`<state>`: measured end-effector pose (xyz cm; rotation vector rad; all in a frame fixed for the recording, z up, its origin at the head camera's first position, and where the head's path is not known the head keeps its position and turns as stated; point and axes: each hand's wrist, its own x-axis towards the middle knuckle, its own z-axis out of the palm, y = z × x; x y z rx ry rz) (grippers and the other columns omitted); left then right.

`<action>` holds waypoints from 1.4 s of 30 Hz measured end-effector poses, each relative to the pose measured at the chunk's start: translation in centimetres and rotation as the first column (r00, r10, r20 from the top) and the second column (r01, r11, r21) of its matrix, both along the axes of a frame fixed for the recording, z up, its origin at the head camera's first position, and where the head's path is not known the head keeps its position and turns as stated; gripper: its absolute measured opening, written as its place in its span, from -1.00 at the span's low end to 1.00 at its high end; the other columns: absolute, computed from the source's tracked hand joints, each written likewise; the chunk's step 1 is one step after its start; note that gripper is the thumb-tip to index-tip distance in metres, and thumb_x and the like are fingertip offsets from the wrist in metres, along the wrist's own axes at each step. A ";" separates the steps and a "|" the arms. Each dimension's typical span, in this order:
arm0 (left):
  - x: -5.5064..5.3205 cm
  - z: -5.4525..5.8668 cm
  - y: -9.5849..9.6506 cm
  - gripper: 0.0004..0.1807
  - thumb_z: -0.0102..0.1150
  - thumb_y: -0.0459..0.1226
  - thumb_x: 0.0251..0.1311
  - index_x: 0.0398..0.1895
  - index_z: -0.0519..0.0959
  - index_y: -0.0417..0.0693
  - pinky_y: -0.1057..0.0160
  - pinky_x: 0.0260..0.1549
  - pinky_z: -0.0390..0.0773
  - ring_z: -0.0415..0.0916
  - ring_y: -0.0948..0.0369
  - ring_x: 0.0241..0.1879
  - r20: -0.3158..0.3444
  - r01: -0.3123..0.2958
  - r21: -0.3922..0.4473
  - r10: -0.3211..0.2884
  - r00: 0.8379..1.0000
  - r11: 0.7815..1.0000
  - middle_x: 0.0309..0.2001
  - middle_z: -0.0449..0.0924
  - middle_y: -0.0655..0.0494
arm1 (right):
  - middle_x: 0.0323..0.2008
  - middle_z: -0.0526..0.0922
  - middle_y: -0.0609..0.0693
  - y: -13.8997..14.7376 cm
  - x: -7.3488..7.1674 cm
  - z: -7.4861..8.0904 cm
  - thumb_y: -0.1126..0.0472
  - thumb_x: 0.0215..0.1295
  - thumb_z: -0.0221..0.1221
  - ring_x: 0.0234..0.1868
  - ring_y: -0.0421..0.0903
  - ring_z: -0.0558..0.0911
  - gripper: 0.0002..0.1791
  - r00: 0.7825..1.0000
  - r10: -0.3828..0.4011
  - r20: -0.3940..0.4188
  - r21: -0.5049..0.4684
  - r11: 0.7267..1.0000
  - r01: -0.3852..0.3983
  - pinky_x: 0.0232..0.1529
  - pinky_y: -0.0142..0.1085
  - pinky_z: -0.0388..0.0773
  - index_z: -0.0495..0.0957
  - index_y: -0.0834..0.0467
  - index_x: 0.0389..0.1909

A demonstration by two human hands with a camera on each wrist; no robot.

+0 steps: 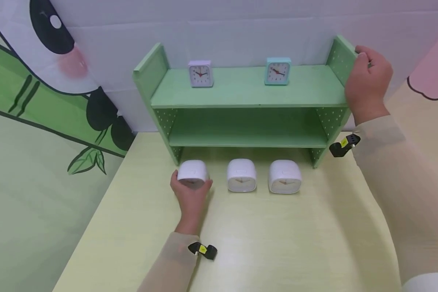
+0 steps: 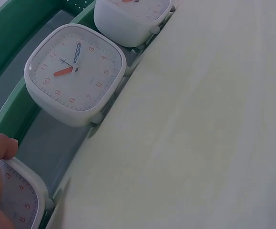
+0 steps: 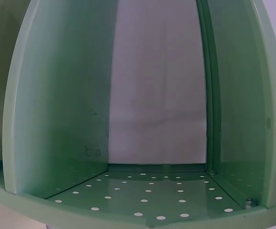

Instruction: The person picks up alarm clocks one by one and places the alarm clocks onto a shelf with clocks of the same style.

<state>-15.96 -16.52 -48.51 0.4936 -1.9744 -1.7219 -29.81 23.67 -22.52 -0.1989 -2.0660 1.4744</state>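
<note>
My left hand point(image 1: 191, 198) holds a white alarm clock point(image 1: 192, 168) at the left of a row, thumb on one side and fingers on the other. In the left wrist view its thumb point(image 2: 2, 145) lies on that clock's rim. Two more white clocks stand to the right, a middle clock point(image 1: 241, 176) and a right clock point(image 1: 284, 177). At the upper right my right hand point(image 1: 372, 81), fingers curled, grips the right side panel of a green two-tier shelf point(image 1: 248, 97); its fingertips are mostly hidden. The right wrist view shows the panel's dotted inner face point(image 3: 147, 195).
On the shelf's top board stand a small purple clock point(image 1: 200, 74) and a small turquoise clock point(image 1: 278, 71). The shelf stands at the back of a pale wooden table point(image 1: 259, 239). Behind it hangs a cloth with cartoon pictures point(image 1: 222, 36).
</note>
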 end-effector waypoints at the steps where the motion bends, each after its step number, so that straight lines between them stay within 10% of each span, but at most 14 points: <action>1: -0.1 -0.1 0.0 0.29 0.68 -0.25 -0.12 0.59 -0.07 0.03 0.06 0.32 0.26 0.20 0.04 0.33 -0.009 0.000 -0.001 0.000 1.000 1.000 0.45 0.07 -0.02 | 0.23 0.59 -0.05 0.1 0.0 0.0 0.08 0.61 -0.15 -0.17 -0.32 0.56 -0.53 1.000 0.004 -0.004 -0.013 1.000 -0.004 -0.18 -0.51 0.51 0.55 0.05 0.36; 20: 0.1 0.0 0.1 0.22 0.67 -0.27 -0.10 0.54 0.00 -0.04 0.08 0.32 0.26 0.21 0.07 0.32 -0.059 -0.004 0.035 0.006 0.998 0.999 0.41 0.09 0.01 | 0.28 0.57 -0.05 0.1 0.0 -0.2 0.09 0.61 -0.16 -0.07 -0.32 0.57 -0.52 1.000 0.004 -0.031 0.020 1.000 -0.003 -0.06 -0.45 0.51 0.55 0.07 0.36; 42: 0.3 3.4 -0.2 0.22 0.66 -0.30 -0.09 0.55 -0.01 0.02 0.03 0.29 0.29 0.24 0.10 0.30 -0.141 0.017 0.030 -0.013 0.990 0.999 0.41 0.12 0.06 | 0.29 0.57 -0.06 -0.3 0.1 0.0 0.11 0.60 -0.15 -0.02 -0.31 0.57 -0.52 1.000 -0.006 -0.024 0.000 1.000 0.006 -0.01 -0.46 0.53 0.56 0.07 0.35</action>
